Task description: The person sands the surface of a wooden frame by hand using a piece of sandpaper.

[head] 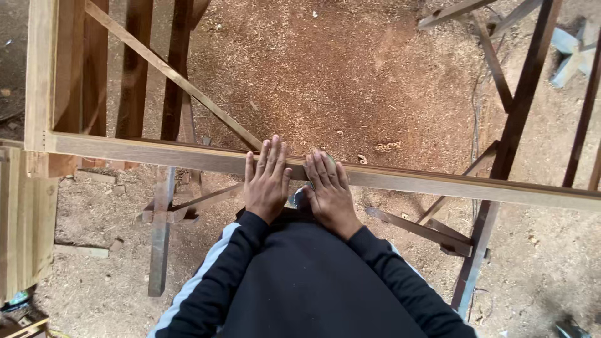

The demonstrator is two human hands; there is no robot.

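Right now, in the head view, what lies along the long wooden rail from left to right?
Frame corner joint → diagonal brace → left hand → right hand → dark upright post.

Two bare hands, left hand (267,181) and right hand (330,189), flat on one long wooden rail (438,183). One diagonal brace (169,74) behind it. One pale wooden frame post (40,69) at the left. Two dark sleeves, one with a light stripe.
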